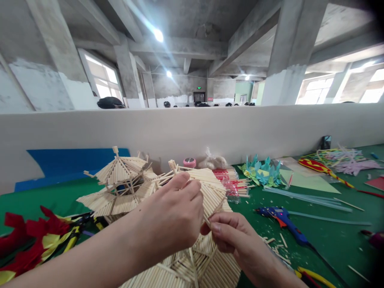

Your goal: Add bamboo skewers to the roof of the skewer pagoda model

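Standing beyond the hands: a long white partition (pixel 192 130) across the far side of the green tabletop (pixel 255 218), with a pink round object (pixel 189 162), a knotted clear plastic bag (pixel 212 161) and clear packs of pale sticks with red print (pixel 231 182) in front of it.
Left of the hands: a tiered pavilion of pale wooden sticks (pixel 118 172); nearer the left forearm, red and yellow crumpled petal-like pieces (pixel 36 232) beside black-and-yellow-handled pliers (pixel 72 240).
Right of the hands: a blue glue gun with an orange trigger (pixel 283 222), bluish translucent rods (pixel 309 198), a turquoise and yellow folded-paper flower (pixel 262 171) further off, and yellow-and-red tool handles (pixel 315 276) close to the right forearm.
Stick model: a pale wooden-stick structure (pixel 222 270) lies directly under and between the hands, its sloping slatted roof (pixel 214 196) rising just behind the fingers.
In the way: the left hand and forearm cover much of the model's middle; whether it joins the pavilion cannot be told.
Left hand: the left hand (pixel 178 208) is half closed over the roof, fingers curled; its grip is hidden, so what it holds cannot be told.
Right hand: the right hand (pixel 235 234) has thumb and forefinger pinched on a thin pale stick (pixel 207 220) at the roof's near edge, other fingers folded; whether that stick is loose cannot be told.
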The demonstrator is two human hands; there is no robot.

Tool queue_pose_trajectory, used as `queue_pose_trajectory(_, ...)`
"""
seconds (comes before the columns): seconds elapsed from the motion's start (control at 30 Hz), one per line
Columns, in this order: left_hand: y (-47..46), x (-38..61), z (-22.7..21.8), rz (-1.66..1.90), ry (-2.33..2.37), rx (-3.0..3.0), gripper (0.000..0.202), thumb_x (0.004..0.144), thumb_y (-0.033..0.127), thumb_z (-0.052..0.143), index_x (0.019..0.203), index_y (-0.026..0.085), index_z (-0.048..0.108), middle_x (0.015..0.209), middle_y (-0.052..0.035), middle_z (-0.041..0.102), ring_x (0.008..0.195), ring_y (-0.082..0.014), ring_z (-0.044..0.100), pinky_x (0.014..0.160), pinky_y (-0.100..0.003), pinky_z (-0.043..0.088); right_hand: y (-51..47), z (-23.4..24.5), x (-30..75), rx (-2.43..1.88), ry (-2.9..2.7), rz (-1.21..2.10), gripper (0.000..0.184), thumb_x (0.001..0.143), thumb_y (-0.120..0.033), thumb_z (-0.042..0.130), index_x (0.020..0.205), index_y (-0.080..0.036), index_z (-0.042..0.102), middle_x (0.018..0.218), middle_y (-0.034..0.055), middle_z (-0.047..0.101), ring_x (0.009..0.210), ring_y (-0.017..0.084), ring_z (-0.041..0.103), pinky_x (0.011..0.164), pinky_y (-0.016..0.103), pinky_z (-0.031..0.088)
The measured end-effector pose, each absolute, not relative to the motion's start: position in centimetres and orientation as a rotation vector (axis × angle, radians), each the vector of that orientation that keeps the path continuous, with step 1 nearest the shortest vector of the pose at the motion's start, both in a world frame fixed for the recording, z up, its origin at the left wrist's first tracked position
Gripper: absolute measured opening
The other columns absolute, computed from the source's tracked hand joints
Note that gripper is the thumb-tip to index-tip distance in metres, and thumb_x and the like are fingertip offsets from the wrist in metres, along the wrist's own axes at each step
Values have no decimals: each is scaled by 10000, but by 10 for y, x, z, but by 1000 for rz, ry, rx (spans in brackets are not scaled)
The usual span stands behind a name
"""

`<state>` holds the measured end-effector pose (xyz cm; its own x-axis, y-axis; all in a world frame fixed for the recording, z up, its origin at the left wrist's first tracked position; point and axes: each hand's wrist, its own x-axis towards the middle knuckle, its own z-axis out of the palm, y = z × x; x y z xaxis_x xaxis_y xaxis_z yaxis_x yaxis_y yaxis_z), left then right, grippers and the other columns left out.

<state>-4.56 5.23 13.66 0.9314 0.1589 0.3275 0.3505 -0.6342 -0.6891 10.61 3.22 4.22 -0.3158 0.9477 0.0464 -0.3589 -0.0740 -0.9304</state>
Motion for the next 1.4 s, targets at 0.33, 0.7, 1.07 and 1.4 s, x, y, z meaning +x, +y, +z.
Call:
queue_pose_trajectory(0.33, 56, -45, 136, -310, -386, -2257, 319, 767, 55, 423, 512, 172, 576, 545, -23, 581, 626, -195, 525, 765, -373, 397, 30, 48, 99, -823, -1018, 1654, 170, 645, -304, 589, 582, -148, 616, 420, -101, 294, 407, 48, 162, 433, 248, 83)
queue_pose_trajectory(0.7, 53, -46, 138, -312, -369, -2255, 326, 787, 58, 405, 539, 174, 582, 542, -19, 563, 612, -193, 507, 771, -377, 378, 32, 44, 95, -818, -953, 1660, 206, 638, -334, 586, 555, -146, 614, 405, -107, 273, 398, 44, 150, 432, 250, 81)
queue_pose_trajectory(1.07, 53, -52, 137, -312, -431, -2282, 286, 785, 56, 409, 606, 153, 611, 598, -35, 605, 672, -207, 546, 806, -389, 380, 31, 43, 93, -816, -931, 1654, 217, 628, -358, 624, 568, -150, 609, 403, -105, 284, 394, 43, 171, 423, 241, 98)
queue_pose_trajectory(1.4, 68, -103, 126, -581, -717, -2415, 200, 853, 113, 401, 849, 143, 598, 743, -46, 608, 725, -193, 508, 720, -379, 386, 37, 29, 94, -675, -944, 1707, 226, 689, -364, 638, 608, -153, 636, 374, -115, 269, 356, 29, 145, 392, 219, 78)
